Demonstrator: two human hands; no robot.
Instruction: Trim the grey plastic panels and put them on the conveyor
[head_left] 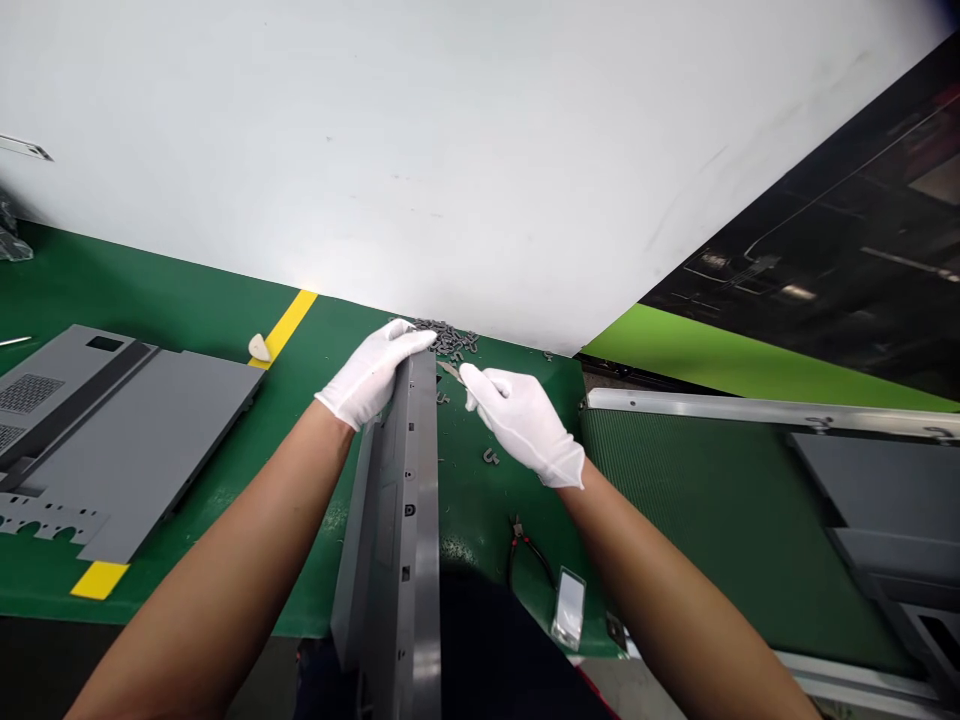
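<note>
A long grey panel (420, 480) stands on edge before me, with small slots and holes along its narrow side. My left hand (379, 368), in a white glove, is closed over the panel's far end. In my right hand (517, 415), also gloved in white, is a thin blade-like tool (451, 370); its tip points at the panel's far corner, and whether it touches cannot be told. The fingers hide its handle. Just beyond the panel lies a heap of small grey hook-shaped clips (450, 338). One loose clip (490, 457) rests nearer, below my right hand.
Red-and-black pliers (525, 545) and a small clear-edged box (570, 605) lie at the front right. To the left, another grey panel (187, 400) lies flat on the green table (225, 610). A conveyor (675, 520) carrying grey parts runs on the right. A white wall (450, 150) rises behind.
</note>
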